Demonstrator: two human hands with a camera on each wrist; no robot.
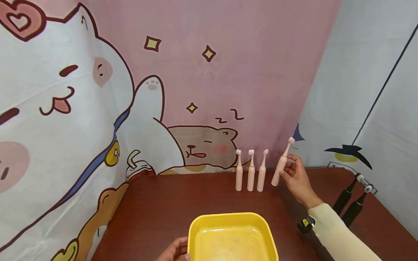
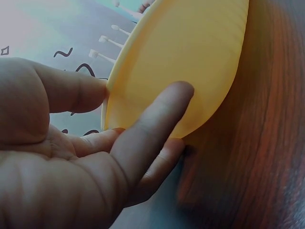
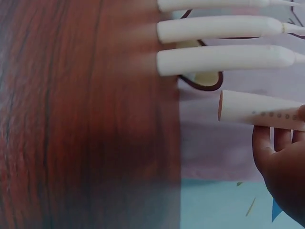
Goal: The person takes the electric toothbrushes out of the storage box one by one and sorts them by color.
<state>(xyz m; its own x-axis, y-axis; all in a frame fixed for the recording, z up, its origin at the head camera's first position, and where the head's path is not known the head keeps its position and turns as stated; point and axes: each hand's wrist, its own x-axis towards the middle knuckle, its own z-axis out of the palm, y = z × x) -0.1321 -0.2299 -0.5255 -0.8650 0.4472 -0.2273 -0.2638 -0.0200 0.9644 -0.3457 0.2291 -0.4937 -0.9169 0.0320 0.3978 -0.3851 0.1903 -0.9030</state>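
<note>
My right hand point(image 1: 296, 178) pinches a pale pink electric toothbrush point(image 1: 281, 164) by its handle. The brush tilts, head up and to the right; in the right wrist view its base point(image 3: 233, 107) hangs apart from the table. Left of it stand three like toothbrushes point(image 1: 251, 177) in an upright row, their handles point(image 3: 224, 59) also in the right wrist view. At the table's near side my left hand point(image 1: 172, 255) holds the left side of a yellow plastic basin point(image 1: 229, 219). Its fingers point(image 2: 157, 117) lie against the basin's outer wall point(image 2: 190, 62) and rim.
Two black electric toothbrushes point(image 1: 353, 210) stand at the right, partly behind the right sleeve point(image 1: 340, 233). The dark red-brown wooden table point(image 1: 156, 205) meets a cartoon-printed cloth point(image 1: 200, 81) at the back and left. A black device point(image 1: 305, 224) is strapped to the right wrist.
</note>
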